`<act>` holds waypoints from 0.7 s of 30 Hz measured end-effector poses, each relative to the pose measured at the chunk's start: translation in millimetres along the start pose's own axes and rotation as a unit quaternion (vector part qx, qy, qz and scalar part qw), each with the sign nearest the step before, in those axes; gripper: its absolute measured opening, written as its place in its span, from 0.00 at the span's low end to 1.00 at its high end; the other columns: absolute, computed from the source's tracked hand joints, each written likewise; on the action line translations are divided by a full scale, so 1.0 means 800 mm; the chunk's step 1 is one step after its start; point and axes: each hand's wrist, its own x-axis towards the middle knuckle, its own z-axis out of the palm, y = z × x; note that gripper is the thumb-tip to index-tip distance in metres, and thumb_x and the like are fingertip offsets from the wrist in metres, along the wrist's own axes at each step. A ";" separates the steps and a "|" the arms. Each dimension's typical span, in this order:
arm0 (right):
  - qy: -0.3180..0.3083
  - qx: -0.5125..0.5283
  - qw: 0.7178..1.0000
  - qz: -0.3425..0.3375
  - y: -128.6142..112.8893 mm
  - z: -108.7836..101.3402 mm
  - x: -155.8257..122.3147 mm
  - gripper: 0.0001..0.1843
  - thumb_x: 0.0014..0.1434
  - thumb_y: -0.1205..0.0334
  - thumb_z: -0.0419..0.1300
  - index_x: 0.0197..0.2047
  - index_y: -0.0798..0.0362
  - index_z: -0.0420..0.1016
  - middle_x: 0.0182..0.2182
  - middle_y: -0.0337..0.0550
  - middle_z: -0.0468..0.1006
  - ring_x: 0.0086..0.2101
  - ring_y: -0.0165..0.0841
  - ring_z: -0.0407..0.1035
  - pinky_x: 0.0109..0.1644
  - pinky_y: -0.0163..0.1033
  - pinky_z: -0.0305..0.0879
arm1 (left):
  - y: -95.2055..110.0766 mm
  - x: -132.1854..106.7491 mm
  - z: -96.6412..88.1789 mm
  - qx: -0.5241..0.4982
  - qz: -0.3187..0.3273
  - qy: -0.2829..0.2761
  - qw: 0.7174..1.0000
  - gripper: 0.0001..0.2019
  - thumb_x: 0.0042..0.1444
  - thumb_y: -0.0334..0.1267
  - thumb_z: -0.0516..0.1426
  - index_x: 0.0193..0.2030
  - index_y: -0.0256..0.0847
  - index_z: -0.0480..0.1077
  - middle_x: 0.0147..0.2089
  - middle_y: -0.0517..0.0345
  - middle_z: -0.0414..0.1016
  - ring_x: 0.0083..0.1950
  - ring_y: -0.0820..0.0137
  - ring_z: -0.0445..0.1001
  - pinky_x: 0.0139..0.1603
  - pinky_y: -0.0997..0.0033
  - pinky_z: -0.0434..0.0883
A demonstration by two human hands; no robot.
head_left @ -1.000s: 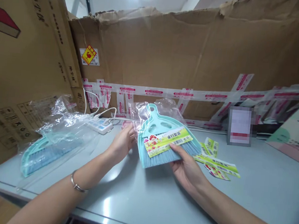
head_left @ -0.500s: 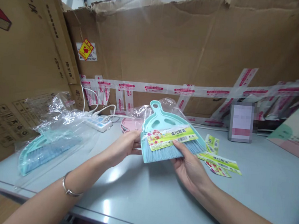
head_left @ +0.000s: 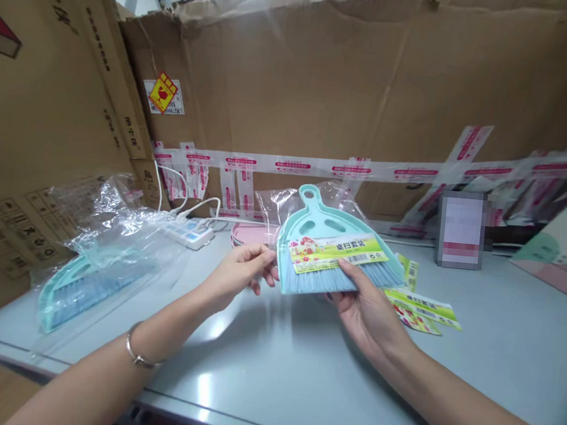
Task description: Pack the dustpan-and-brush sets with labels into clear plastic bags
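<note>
A mint-green dustpan (head_left: 320, 217) with a blue-bristled brush (head_left: 314, 283) nested in it is held up over the table. A yellow-green label card (head_left: 338, 254) lies across its front, and a clear plastic bag (head_left: 270, 205) surrounds the set. My right hand (head_left: 367, 306) grips the lower right edge, thumb on the front over the card and brush, fingers underneath. My left hand (head_left: 246, 269) pinches the bag's loose left edge beside the pan. Behind that hand, a pink dustpan (head_left: 252, 234) is partly hidden.
Another bagged mint dustpan and brush (head_left: 93, 288) lies at left. Several loose label cards (head_left: 426, 309) rest on the table (head_left: 269, 376) at right. A power strip (head_left: 189, 234) with white cables, a phone-like device (head_left: 461, 229) with a blurred screen, and large cardboard boxes (head_left: 295, 81) stand behind.
The dustpan set has moved slightly right and up in my right hand. My left hand has come off the pan's left side and now pinches the bag's edge.
</note>
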 end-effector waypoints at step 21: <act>-0.007 -0.025 1.000 -0.007 0.005 0.001 -0.009 0.16 0.50 0.70 0.66 0.43 0.52 0.74 0.40 0.40 0.80 0.37 0.32 0.75 0.34 0.32 0.76 | -0.013 -0.013 0.030 -0.062 0.009 0.031 0.998 0.18 0.48 0.44 0.63 0.42 0.38 0.66 0.34 0.57 0.75 0.31 0.73 0.73 0.27 0.76 0.70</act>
